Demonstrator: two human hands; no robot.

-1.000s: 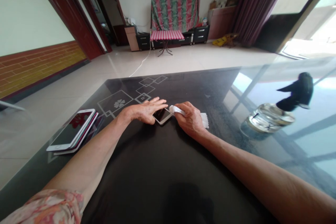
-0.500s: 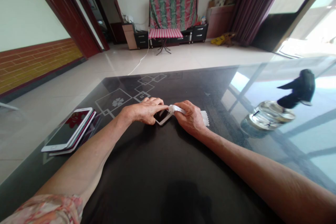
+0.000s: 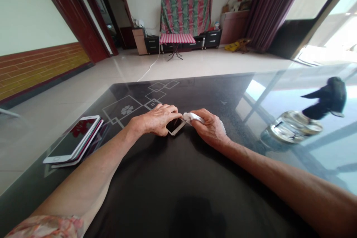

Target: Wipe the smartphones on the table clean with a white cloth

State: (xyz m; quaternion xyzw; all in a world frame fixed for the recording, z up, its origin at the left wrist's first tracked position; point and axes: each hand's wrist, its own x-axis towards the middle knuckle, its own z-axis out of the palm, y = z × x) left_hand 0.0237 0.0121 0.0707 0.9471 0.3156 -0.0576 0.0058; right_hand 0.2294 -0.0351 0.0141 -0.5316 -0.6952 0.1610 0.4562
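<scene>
A small smartphone (image 3: 175, 128) with a white frame and dark screen lies on the dark glossy table (image 3: 145, 186). My left hand (image 3: 158, 119) grips it from the left, fingers over the far side and thumb at the near side, hiding part of it. Bunched in my right hand (image 3: 210, 127) is a white wipe (image 3: 192, 117), whose front end is at the phone's right edge. Whether the wipe presses on the phone I cannot tell. A scalloped bit of the wipe shows behind the right hand.
A stack of tablets (image 3: 72, 139) lies at the left table edge, a white-framed one on top. On the right stands a clear spray bottle (image 3: 295, 128) with a black trigger head. Beyond the table are a striped folding table (image 3: 177, 38) and a cloth-draped object (image 3: 186, 14).
My right hand has moved slightly right and turned, with the wipe still in it, and less of the wipe's scalloped end shows. My left hand stays on the phone. The view has shifted slightly.
</scene>
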